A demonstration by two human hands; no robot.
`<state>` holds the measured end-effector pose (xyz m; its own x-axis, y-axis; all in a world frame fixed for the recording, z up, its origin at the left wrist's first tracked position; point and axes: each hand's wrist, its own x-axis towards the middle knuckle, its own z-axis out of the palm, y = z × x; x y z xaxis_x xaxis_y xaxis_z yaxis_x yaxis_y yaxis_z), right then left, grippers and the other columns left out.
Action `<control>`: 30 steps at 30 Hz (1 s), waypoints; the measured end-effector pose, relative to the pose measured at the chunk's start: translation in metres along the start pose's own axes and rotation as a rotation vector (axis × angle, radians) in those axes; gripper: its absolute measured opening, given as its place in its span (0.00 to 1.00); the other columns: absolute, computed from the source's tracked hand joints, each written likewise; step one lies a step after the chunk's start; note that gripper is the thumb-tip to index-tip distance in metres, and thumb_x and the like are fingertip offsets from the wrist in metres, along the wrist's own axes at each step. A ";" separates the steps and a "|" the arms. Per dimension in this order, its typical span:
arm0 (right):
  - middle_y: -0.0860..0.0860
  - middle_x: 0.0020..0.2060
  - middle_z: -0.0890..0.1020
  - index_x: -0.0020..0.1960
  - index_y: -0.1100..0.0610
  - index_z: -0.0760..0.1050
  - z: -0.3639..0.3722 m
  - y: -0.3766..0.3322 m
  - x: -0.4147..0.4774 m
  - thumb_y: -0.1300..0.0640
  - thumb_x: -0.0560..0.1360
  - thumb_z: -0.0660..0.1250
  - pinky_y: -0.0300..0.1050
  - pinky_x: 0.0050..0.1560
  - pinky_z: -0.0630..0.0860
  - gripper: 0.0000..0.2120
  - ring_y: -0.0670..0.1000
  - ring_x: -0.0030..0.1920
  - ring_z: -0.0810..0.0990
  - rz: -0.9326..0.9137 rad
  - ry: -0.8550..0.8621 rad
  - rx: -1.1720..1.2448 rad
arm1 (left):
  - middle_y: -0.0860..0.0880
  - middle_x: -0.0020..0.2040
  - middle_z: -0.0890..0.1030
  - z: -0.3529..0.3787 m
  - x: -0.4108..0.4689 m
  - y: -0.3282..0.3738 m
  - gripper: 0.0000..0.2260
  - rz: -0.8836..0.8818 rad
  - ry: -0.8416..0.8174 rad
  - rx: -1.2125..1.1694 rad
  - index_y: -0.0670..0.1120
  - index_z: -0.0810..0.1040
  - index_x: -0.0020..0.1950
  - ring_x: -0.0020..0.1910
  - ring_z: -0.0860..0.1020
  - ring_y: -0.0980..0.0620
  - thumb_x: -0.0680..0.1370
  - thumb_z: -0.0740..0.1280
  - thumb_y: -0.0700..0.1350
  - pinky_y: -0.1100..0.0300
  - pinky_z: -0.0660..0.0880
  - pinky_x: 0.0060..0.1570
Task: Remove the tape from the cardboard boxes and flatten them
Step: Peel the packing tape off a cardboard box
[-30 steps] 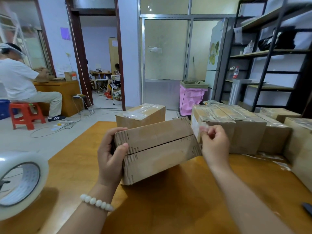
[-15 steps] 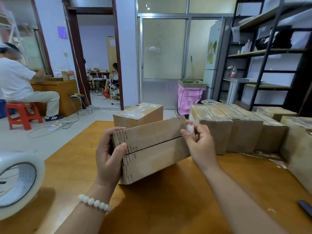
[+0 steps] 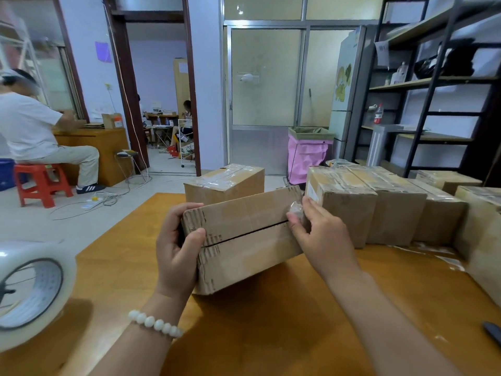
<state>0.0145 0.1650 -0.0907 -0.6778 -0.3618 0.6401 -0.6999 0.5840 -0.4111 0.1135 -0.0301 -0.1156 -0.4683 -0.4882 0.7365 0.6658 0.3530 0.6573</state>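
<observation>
A: Hands first.

B: Left hand grips the left end of the cardboard box, thumb laid over the front face, fingers wrapped behind. White bead bracelet on that wrist. Right hand is at the box's right end, fingers curled, pinching a wad of clear tape just where the centre seam runs out.

A: And the box itself?

B: Tilted, seam face toward the camera, flaps closed with a dark slit between them. Torn paper at its left end. Its lower edge is down at the wooden table; firm contact I cannot tell.

A: Around the box?

B: Directly behind it, one taped box, plastic shining on top. To its right, a row of taped boxes standing side by side, the nearest just beside the right hand. Loose tape scraps on the table in front of that row. Well to the box's left, close to the lens, a big tape roll.

A: Farther out?

B: Behind the box, a pink bin on the floor. Behind and right, a dark shelf rack. Far left of the box, a seated person on a red stool.
</observation>
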 end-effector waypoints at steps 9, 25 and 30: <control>0.47 0.37 0.78 0.47 0.54 0.75 -0.003 0.015 0.009 0.54 0.78 0.65 0.28 0.33 0.68 0.04 0.43 0.38 0.75 0.285 0.132 0.425 | 0.58 0.38 0.77 0.000 0.000 0.001 0.12 0.012 -0.024 -0.004 0.62 0.79 0.47 0.38 0.74 0.57 0.68 0.62 0.49 0.63 0.74 0.35; 0.54 0.50 0.84 0.50 0.54 0.81 -0.005 0.030 0.017 0.56 0.79 0.64 0.56 0.59 0.75 0.07 0.55 0.55 0.79 0.692 -0.130 0.808 | 0.57 0.40 0.77 0.000 -0.001 0.002 0.12 -0.023 -0.052 -0.038 0.60 0.79 0.47 0.39 0.74 0.55 0.67 0.63 0.50 0.63 0.74 0.35; 0.52 0.42 0.82 0.45 0.57 0.78 -0.007 0.049 0.013 0.57 0.79 0.63 0.50 0.46 0.75 0.07 0.54 0.46 0.78 0.703 -0.210 0.424 | 0.57 0.39 0.77 0.001 -0.001 0.003 0.12 -0.014 -0.066 -0.043 0.61 0.79 0.47 0.38 0.74 0.56 0.67 0.63 0.50 0.64 0.74 0.33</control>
<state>-0.0274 0.1942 -0.0978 -0.9854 -0.1680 0.0279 -0.0967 0.4171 -0.9037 0.1155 -0.0278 -0.1141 -0.5138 -0.4389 0.7371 0.6824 0.3116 0.6612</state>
